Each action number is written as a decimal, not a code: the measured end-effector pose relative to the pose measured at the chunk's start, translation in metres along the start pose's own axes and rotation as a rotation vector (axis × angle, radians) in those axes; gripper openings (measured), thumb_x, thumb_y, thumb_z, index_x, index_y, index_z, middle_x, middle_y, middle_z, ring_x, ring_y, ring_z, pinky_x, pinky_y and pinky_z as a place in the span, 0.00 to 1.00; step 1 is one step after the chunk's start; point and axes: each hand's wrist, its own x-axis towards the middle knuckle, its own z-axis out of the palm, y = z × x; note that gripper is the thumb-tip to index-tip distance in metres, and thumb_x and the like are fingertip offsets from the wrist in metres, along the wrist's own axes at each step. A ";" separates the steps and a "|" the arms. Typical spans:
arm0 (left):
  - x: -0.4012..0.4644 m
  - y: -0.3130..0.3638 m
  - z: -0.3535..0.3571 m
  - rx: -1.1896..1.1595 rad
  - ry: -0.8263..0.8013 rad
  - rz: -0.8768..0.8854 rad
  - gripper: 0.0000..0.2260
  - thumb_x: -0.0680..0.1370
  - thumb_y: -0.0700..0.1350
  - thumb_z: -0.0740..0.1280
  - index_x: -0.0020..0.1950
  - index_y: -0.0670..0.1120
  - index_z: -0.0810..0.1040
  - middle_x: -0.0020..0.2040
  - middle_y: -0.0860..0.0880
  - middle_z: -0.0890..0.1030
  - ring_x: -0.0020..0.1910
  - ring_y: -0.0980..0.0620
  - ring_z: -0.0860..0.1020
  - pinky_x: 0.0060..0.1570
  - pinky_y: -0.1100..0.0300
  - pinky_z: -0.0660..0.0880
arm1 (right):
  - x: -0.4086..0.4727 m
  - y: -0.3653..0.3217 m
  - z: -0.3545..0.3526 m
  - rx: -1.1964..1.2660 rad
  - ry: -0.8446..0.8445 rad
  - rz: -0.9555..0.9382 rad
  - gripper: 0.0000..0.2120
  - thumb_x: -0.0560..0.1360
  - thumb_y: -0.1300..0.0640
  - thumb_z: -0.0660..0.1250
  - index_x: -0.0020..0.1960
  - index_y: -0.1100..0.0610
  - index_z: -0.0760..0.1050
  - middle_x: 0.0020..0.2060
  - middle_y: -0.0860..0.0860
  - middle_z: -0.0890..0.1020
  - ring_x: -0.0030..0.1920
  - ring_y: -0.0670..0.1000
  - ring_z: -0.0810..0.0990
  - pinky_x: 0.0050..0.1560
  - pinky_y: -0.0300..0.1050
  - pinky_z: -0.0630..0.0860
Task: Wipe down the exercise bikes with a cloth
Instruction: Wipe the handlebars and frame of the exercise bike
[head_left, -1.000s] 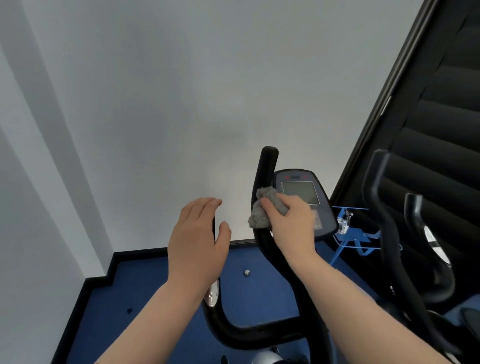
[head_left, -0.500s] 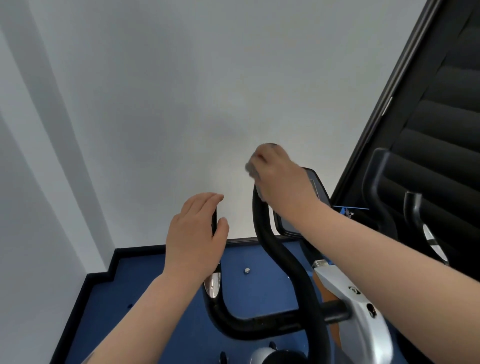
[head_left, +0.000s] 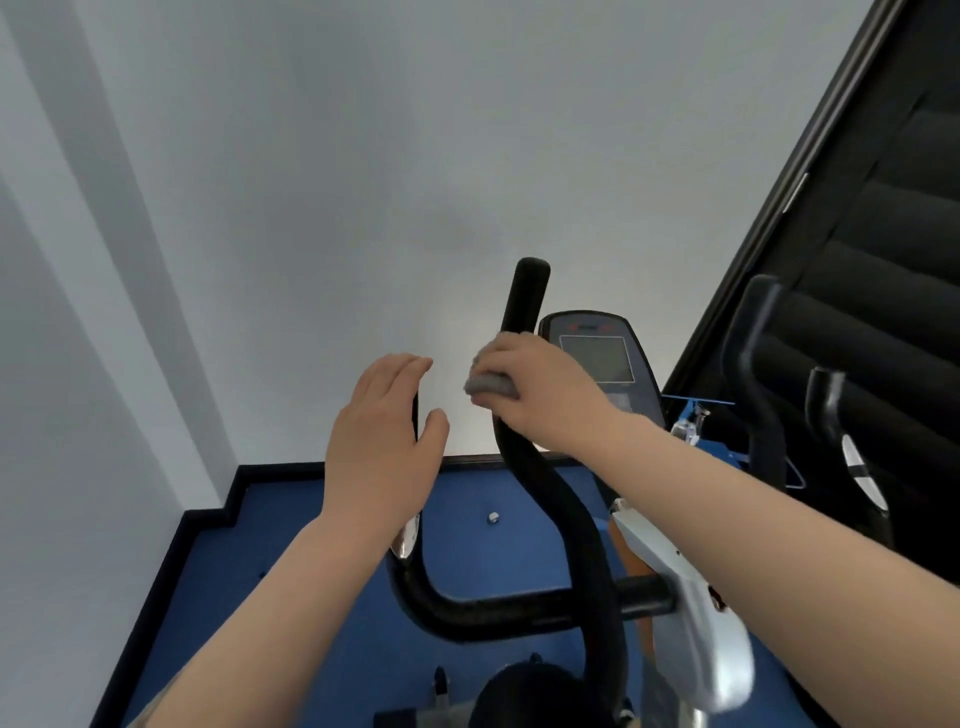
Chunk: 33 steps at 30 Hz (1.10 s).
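Grey cloth (head_left: 491, 385) bunched in right hand (head_left: 540, 389) on bar (head_left: 524, 312); left hand (head_left: 382, 441) flat, holding nothing; could slip loose, smear console (head_left: 597, 353).

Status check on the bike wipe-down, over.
Right hand grips grey cloth around right handlebar. Left hand open on left handlebar. Nothing in the way.

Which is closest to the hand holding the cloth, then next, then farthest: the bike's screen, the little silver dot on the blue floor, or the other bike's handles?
From the right hand, which holds the grey cloth:
1. Bike's screen, just to its right.
2. Silver dot on the blue floor, below the hand.
3. Other bike's handles, far right by the dark wall.
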 end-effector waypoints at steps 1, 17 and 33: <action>-0.003 0.003 -0.001 -0.016 0.003 -0.020 0.22 0.77 0.46 0.61 0.71 0.49 0.67 0.71 0.55 0.68 0.72 0.57 0.60 0.68 0.58 0.61 | -0.009 0.004 -0.004 0.120 -0.021 0.011 0.09 0.73 0.54 0.69 0.51 0.55 0.82 0.52 0.48 0.79 0.53 0.47 0.76 0.57 0.45 0.73; -0.140 0.070 0.008 -0.067 -0.297 -0.034 0.19 0.77 0.52 0.58 0.68 0.58 0.70 0.63 0.63 0.71 0.64 0.66 0.65 0.62 0.70 0.59 | -0.194 -0.003 0.013 0.545 0.144 0.217 0.10 0.68 0.60 0.75 0.48 0.52 0.83 0.48 0.43 0.79 0.51 0.39 0.77 0.53 0.26 0.68; -0.139 0.072 0.014 0.300 -0.422 0.039 0.19 0.78 0.57 0.51 0.63 0.55 0.74 0.59 0.60 0.77 0.64 0.61 0.70 0.73 0.59 0.47 | -0.207 -0.025 0.021 0.207 0.027 0.505 0.20 0.73 0.61 0.59 0.65 0.53 0.69 0.59 0.50 0.73 0.60 0.51 0.68 0.60 0.41 0.65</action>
